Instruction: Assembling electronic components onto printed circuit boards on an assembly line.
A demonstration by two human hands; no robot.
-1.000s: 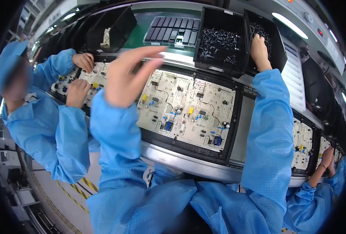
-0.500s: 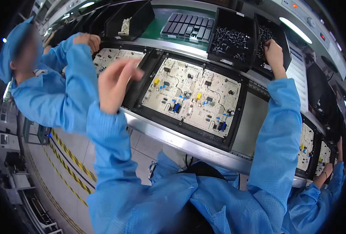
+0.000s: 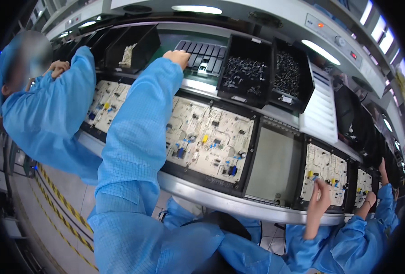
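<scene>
grip, left hand (image 3: 178,57): i cannot tell wide from narrow, since its fingers are hidden at the tray (image 3: 210,74); grip, right hand (image 3: 319,202): i read fingers bent close together over a pale circuit board (image 3: 336,170), any held part indiscernible. i locate the dark blocks (image 3: 217,65) in that shallow tray beyond the central circuit board (image 3: 216,150), left of a black bin (image 3: 232,97): oblong, flat-topped, grey-black, ranked in close parallel rows, with one bright pale patch among them.
</scene>
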